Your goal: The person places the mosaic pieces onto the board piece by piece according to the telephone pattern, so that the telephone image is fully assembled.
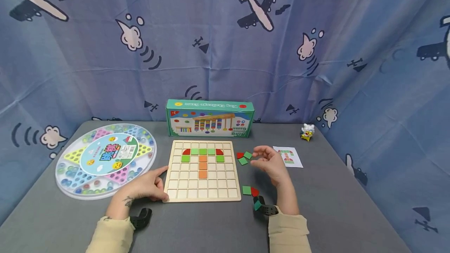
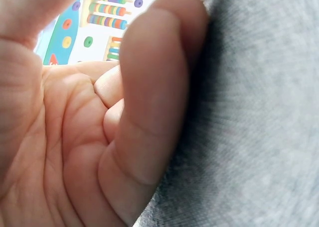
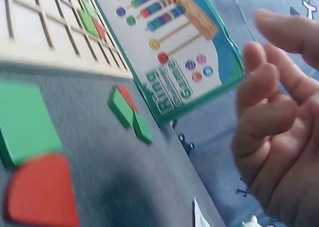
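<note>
A wooden grid board (image 1: 186, 184) lies on the grey table, with green squares (image 1: 202, 151), orange squares (image 1: 202, 166) and red quarter-round pieces (image 1: 219, 152) forming a T-like figure. My left hand (image 1: 145, 184) rests against the board's left side, index finger on the edge and thumb at the near corner. To the right of the board my right hand (image 1: 271, 163) hovers with bent fingers (image 3: 259, 122) and nothing visible between them. Just left of it lie two loose green squares (image 1: 243, 161) and a red piece (image 1: 240, 155). Nearer me lie another green square (image 1: 247, 190) and a red quarter-round (image 3: 42, 192).
A green game box (image 1: 210, 122) stands behind the board. On the left is a round marble board (image 1: 105, 161). A printed pattern card (image 1: 297, 161) lies beyond my right hand, and a small toy figure (image 1: 307, 132) sits at the back right.
</note>
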A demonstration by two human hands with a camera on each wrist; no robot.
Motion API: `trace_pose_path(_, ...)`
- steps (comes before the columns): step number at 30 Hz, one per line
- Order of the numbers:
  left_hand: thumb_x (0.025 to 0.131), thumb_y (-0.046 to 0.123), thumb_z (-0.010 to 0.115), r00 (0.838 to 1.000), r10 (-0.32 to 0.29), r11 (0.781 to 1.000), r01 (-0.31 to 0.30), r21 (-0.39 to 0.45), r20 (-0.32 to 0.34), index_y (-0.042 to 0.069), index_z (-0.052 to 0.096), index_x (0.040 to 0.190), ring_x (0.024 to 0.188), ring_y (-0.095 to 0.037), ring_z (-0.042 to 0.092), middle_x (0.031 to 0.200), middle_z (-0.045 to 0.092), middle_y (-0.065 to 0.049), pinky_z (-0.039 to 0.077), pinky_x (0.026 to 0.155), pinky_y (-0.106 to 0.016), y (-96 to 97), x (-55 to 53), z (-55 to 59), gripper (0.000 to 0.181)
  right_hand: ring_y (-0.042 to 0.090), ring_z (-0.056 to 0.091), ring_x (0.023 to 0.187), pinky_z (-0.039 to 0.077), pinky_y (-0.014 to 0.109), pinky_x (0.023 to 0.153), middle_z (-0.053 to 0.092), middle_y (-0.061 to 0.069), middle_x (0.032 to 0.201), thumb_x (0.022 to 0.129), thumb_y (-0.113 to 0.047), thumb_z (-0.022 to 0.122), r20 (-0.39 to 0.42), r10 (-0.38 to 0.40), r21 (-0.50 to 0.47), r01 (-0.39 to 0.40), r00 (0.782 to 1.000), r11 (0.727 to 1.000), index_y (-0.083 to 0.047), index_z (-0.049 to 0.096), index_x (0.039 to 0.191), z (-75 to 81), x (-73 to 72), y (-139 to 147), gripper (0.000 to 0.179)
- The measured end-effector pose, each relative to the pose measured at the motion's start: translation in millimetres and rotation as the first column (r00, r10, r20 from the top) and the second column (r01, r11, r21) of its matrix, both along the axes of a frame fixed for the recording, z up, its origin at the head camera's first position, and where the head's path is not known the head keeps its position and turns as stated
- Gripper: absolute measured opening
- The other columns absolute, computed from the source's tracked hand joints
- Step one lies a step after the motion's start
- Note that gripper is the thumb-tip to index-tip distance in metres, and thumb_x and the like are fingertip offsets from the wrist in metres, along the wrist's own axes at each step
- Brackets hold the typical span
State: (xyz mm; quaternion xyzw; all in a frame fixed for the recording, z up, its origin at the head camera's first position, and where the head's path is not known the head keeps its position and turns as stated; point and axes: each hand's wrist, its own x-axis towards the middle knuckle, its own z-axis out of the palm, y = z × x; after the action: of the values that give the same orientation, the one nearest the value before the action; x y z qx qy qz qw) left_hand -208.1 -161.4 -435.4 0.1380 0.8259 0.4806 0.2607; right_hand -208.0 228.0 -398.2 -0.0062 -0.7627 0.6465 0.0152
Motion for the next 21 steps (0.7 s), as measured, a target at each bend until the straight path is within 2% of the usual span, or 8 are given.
trace_pose_path(3,0.063,0.012,0.081,1.000,0.000,1.000,0.000,0.001,0.005,-0.005,0.016,0.145,0.050,-0.012,0.045,0.061,0.053,-0.003,0.040,0.049,-0.028,0.5,0.2,0.3,0.106,0.009,0.045,0.056,0.036,0.024,0.052,0.056,0.003,0.084,0.072,0.006,0.068,0.048,0.057,0.110,-0.062,0.997,0.992,0.007,0.054,0.105,-0.1,2.6,7,0.037)
trace_pose_path(6,0.063,0.012,0.081,1.000,0.004,1.000,-0.004,-0.004,0.005,-0.005,0.016,0.145,0.051,-0.011,0.045,0.062,0.053,-0.003,0.040,0.050,-0.028,0.8,0.4,0.3,0.106,0.010,0.043,0.057,0.036,0.026,0.050,0.054,0.003,0.079,0.071,0.004,0.070,0.096,0.134,0.196,-0.151,0.986,0.969,0.009,0.053,0.100,-0.7,4.5,14,0.034)
trace_pose_path(13,0.063,0.012,0.081,1.000,0.005,1.000,-0.005,-0.003,0.003,-0.005,0.016,0.145,0.050,-0.011,0.046,0.061,0.053,-0.002,0.040,0.050,-0.028,1.1,1.1,1.0,0.106,0.010,0.044,0.055,0.036,0.026,0.047,0.052,-0.002,0.066,0.069,0.001,0.073,0.177,0.314,0.306,-0.356,0.933,0.883,0.009,0.051,0.084,-7.9,4.0,21,0.028)
trace_pose_path(18,0.064,0.012,0.081,1.000,-0.006,1.000,0.006,0.000,-0.010,-0.006,0.015,0.145,0.050,-0.011,0.046,0.061,0.054,-0.003,0.041,0.049,-0.028,0.7,1.1,0.1,0.106,0.010,0.039,0.051,0.033,0.024,0.048,0.049,-0.004,0.058,0.065,-0.001,0.074,0.246,0.367,0.388,-0.438,0.897,0.811,0.004,0.052,0.074,-13.5,4.3,21,0.024)
trace_pose_path(21,0.064,0.012,0.081,1.000,-0.010,1.000,0.010,0.004,-0.011,-0.006,0.015,0.145,0.049,-0.011,0.046,0.061,0.054,-0.003,0.041,0.049,-0.029,0.8,1.0,0.0,0.106,0.010,0.038,0.051,0.031,0.024,0.049,0.047,-0.005,0.056,0.063,-0.002,0.074,0.284,0.367,0.425,-0.459,0.886,0.780,0.000,0.052,0.069,-15.1,5.0,19,0.023)
